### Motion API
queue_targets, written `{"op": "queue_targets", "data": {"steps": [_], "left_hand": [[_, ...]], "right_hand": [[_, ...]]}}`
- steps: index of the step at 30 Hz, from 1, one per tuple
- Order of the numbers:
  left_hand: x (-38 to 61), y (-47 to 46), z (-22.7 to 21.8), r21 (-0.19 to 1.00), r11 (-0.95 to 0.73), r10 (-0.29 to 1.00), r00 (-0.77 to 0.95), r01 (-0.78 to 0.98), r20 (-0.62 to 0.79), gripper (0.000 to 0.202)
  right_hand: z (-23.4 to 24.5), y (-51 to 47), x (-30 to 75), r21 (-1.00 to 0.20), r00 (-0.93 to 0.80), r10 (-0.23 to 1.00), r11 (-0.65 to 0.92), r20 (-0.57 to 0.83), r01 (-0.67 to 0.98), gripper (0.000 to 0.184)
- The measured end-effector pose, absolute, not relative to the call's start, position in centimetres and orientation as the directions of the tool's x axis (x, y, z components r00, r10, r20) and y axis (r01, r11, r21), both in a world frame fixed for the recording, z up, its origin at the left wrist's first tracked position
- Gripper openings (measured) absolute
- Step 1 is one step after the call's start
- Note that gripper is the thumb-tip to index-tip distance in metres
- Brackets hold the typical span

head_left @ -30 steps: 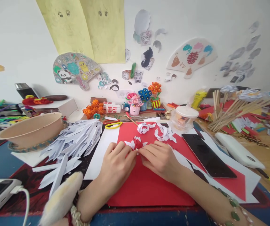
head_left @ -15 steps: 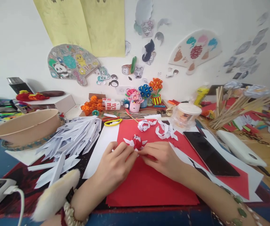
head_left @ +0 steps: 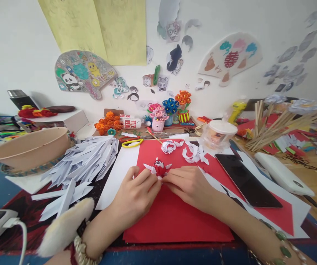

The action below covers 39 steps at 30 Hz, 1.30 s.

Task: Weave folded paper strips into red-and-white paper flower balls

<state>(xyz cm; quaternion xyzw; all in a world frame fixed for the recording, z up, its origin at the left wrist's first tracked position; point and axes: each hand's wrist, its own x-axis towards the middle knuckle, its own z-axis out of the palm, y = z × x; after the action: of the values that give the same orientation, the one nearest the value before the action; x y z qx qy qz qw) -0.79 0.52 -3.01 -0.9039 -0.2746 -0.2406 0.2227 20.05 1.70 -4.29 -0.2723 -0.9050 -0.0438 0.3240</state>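
Observation:
A small red and white folded paper flower sits on a red paper sheet in the middle of the table. My left hand pinches its left side with fingers closed. My right hand pinches its right side the same way. Both hands rest on the red sheet with their fingertips meeting at the flower's base. Two more white paper flowers, one rolled and one looser, lie just behind on the same sheet.
A pile of white folded paper strips lies at left beside a tan bowl. A black phone and a white power bank lie at right. Yellow scissors, a lidded plastic cup and wooden sticks stand behind.
Both hands stayed on the paper flower with small finger shifts. The view tilted and shifted slightly, so the scene sits a little lower and further left.

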Motion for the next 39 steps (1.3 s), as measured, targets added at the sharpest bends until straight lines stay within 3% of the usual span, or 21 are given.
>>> {"op": "queue_targets", "data": {"steps": [9, 14, 19, 24, 26, 33, 39], "left_hand": [[-0.6, 1.1, -2.6, 0.006, -0.767, 0.539, 0.64, 0.642, 0.548, 0.023], [-0.3, 1.2, -2.9, 0.054, -0.724, 0.609, 0.601, 0.688, 0.517, 0.023], [-0.1, 1.2, -3.0, -0.028, -0.699, 0.607, 0.614, 0.715, 0.506, 0.018], [-0.4, 1.2, -3.3, -0.083, -0.704, 0.572, 0.633, 0.705, 0.521, 0.015], [-0.6, 1.2, -3.3, -0.086, -0.698, 0.576, 0.629, 0.711, 0.521, 0.013], [-0.4, 0.9, -3.3, -0.194, -0.672, 0.519, 0.641, 0.715, 0.565, 0.009], [-0.1, 0.8, -3.6, -0.262, -0.634, 0.499, 0.644, 0.728, 0.58, 0.01]], "right_hand": [[-4.3, 1.8, 19.9, -0.074, -0.567, 0.52, 0.775, 0.639, 0.627, 0.021], [-4.6, 1.9, 20.1, 0.006, -0.59, 0.479, 0.773, 0.65, 0.635, 0.028], [-4.8, 2.1, 20.1, -0.023, -0.573, 0.533, 0.744, 0.623, 0.668, 0.028], [-4.5, 2.0, 20.0, -0.262, -0.502, 0.643, 0.729, 0.578, 0.633, 0.012], [-4.4, 1.9, 19.9, -0.292, -0.464, 0.65, 0.72, 0.601, 0.63, 0.005], [-4.5, 1.7, 19.8, -0.042, -0.53, 0.503, 0.751, 0.683, 0.659, 0.026], [-4.7, 1.7, 19.6, -0.092, -0.545, 0.521, 0.772, 0.657, 0.629, 0.024]]}}
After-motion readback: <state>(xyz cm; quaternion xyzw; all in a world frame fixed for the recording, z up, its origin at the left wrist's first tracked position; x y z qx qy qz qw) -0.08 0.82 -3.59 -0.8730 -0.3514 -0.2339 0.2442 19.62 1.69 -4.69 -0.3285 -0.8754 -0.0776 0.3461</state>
